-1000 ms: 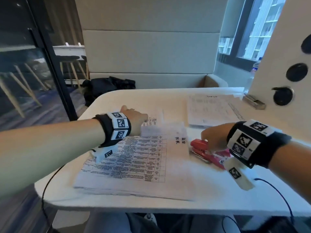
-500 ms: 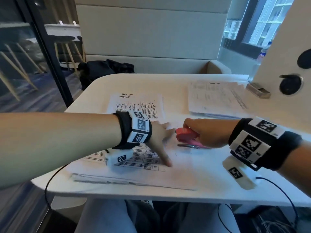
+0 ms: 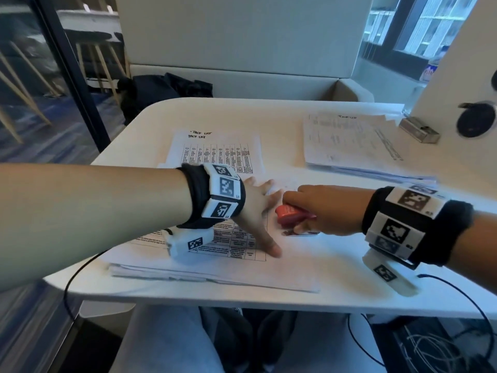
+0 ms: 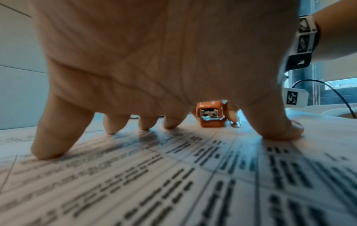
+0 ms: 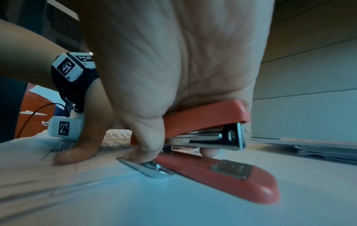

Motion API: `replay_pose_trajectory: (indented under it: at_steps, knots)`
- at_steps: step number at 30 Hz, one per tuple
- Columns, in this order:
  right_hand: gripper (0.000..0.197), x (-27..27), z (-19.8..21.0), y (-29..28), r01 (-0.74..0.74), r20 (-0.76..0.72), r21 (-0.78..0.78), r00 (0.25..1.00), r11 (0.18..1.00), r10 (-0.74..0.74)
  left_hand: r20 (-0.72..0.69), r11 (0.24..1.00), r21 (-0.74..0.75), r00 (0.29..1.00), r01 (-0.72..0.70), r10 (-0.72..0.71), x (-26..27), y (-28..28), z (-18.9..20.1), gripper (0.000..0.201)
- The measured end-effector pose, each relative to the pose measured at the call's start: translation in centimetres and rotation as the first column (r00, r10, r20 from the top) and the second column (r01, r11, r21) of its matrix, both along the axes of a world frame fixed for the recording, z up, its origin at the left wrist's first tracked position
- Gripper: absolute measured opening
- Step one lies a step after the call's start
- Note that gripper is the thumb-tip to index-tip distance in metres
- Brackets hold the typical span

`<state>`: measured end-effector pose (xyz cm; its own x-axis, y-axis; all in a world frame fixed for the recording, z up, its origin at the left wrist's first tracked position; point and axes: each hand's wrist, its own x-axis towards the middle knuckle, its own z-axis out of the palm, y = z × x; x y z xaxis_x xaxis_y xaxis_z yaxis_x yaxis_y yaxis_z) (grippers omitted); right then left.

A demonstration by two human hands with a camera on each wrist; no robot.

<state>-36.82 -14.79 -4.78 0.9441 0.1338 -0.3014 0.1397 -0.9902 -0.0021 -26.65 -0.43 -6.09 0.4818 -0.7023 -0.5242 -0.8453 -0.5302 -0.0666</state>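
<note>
The stack of white printed paper sheets (image 3: 285, 273) lies at the near edge of the white rounded table (image 3: 269, 114). The left hand (image 3: 258, 211) rests spread on top of it. Just to the right, the right hand (image 3: 322, 208) grips the red metal stapler (image 3: 290, 214) at the stack's right edge. Behind the stack lies a single white printed sheet (image 3: 215, 152). At the far right sits a second pile of white papers (image 3: 349, 141), with a small silver metal box (image 3: 418, 129) to its right. A black fabric bag (image 3: 166, 90) lies behind the table.

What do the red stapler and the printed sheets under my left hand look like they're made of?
Stapler: smooth red shell with a soft sheen, painted metal or hard plastic, unclear which; its magazine is bright, reflective metal. Sheets: thin matte white paper with black printed tables, stacked edges showing.
</note>
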Motion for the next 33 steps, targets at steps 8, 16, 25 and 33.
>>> replay_pose_trajectory:
  at_steps: [8, 16, 25, 33]
  knots:
    - [0.045, 1.1, -0.5, 0.1, -0.186, 0.093, -0.136, 0.975, 0.973, 0.199, -0.006, 1.000, -0.001, 1.000, -0.005, 0.005, -0.2, 0.1, 0.2, 0.117]
    - [0.036, 1.0, -0.3, 0.3, -0.256, 0.169, -0.158, 0.945, 0.954, 0.282, -0.012, 1.000, 0.003, 1.000, 0.013, -0.013, -0.9, 0.3, 0.9, 0.098]
    - [0.037, 1.2, -0.6, 0.1, -0.228, 0.132, -0.134, 0.960, 0.964, 0.245, -0.031, 1.000, 0.008, 0.999, 0.011, -0.011, -0.9, 0.2, 0.9, 0.101]
    - [0.027, 0.9, 0.1, 0.4, -0.523, 0.280, -0.352, 0.733, 0.777, 0.620, -0.029, 0.996, -0.022, 0.996, 0.087, -0.088, -0.5, -0.1, 0.3, 0.105]
